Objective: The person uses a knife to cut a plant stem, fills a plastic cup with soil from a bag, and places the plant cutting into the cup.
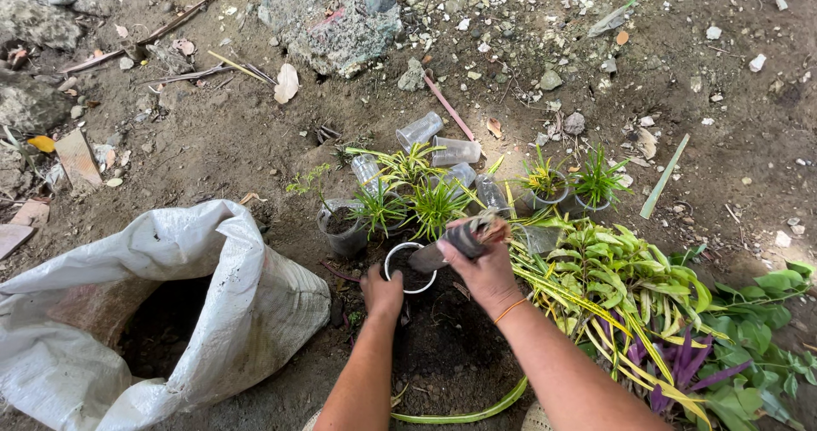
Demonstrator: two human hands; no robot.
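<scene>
Cup (410,267) of soil steadied by left hand (382,292), trowel (451,244) in right hand (485,271)

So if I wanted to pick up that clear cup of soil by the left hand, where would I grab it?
Probably by its side wall, from the near left. The cup stands upright with soil inside, the left hand already sits there, and the right hand holds a trowel over the rim.
</scene>
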